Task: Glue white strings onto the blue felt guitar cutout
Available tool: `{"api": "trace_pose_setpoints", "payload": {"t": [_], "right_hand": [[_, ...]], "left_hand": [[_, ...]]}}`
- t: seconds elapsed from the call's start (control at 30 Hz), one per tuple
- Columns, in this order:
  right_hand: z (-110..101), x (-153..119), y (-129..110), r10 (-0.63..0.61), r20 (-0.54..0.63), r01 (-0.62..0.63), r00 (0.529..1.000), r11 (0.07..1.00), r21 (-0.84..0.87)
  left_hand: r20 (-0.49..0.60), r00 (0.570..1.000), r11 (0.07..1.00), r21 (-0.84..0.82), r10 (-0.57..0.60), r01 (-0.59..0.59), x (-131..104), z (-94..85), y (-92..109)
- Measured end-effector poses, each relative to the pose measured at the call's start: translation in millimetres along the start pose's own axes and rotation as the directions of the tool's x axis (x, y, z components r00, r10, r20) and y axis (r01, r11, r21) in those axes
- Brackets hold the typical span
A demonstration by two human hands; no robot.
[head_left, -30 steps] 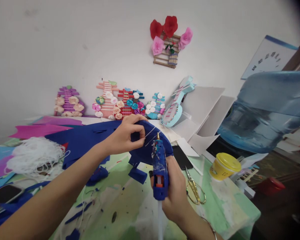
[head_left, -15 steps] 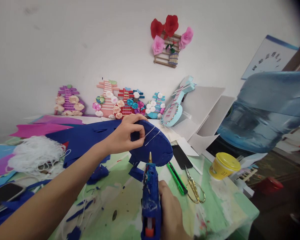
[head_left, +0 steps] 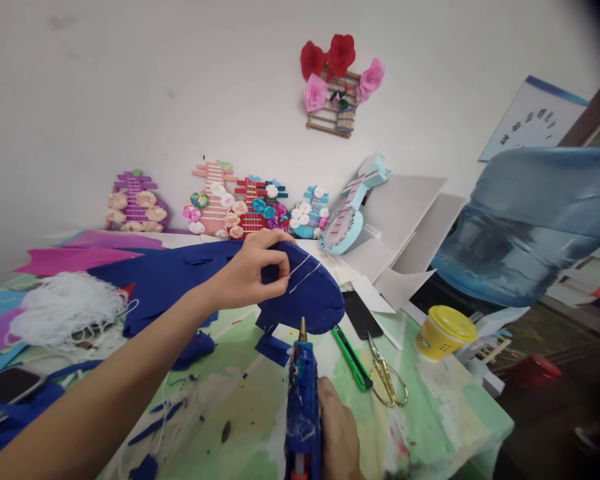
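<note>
A dark blue paper-covered shape (head_left: 310, 300) with a rounded end stands over the table, two white strings lying across it. My left hand (head_left: 265, 267) is at its upper edge, thumb and forefinger pinched on the end of one white string (head_left: 300, 264). Below it, my right hand (head_left: 336, 423) grips a blue glue gun (head_left: 301, 400), whose metal nozzle points up at the lower edge of the blue shape. A small gap seems to lie between the nozzle and my left fingers.
Right of the glue gun lie a green cutter (head_left: 351, 358), gold-handled scissors (head_left: 387, 380) and a black phone (head_left: 363, 313). A yellow tub (head_left: 445, 331) stands farther right. White string (head_left: 70, 310) is heaped at left. Paper instruments (head_left: 213, 200) line the wall.
The glue gun and my right hand have moved slightly down, so the nozzle is lower and farther from the strings. My left hand keeps its pinch.
</note>
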State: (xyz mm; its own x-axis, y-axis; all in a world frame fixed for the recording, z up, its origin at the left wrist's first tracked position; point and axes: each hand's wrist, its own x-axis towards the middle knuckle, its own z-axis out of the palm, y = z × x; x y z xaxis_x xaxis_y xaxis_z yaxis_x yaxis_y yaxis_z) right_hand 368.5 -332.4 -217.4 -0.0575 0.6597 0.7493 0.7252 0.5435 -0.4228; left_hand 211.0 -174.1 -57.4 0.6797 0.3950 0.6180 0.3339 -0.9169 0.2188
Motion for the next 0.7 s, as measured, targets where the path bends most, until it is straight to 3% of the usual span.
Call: {"api": "trace_pose_setpoints", "payload": {"t": [0.1,0.23,0.4,0.7], "right_hand": [[1,-4,0,-0.020,-0.011,0.020,1.000,1.000,-0.009],[1,-4,-4,0.065,0.018,-0.064,0.998,0.997,-0.035],[-2,1,-3,-0.027,0.022,0.027,0.999,0.999,0.019],[-19,53,-12,0.042,0.037,-0.045,0.998,0.995,0.084]], "left_hand": [[-0.007,1.000,1.000,-0.004,0.012,-0.012,0,0.9,-1],[-0.008,1.000,1.000,0.000,0.020,-0.020,0,1.5,-1],[-0.006,1.000,1.000,-0.005,0.017,-0.017,0,1.7,-2],[-0.010,0.999,0.999,-0.013,0.031,-0.031,0,1.5,-3]]}}
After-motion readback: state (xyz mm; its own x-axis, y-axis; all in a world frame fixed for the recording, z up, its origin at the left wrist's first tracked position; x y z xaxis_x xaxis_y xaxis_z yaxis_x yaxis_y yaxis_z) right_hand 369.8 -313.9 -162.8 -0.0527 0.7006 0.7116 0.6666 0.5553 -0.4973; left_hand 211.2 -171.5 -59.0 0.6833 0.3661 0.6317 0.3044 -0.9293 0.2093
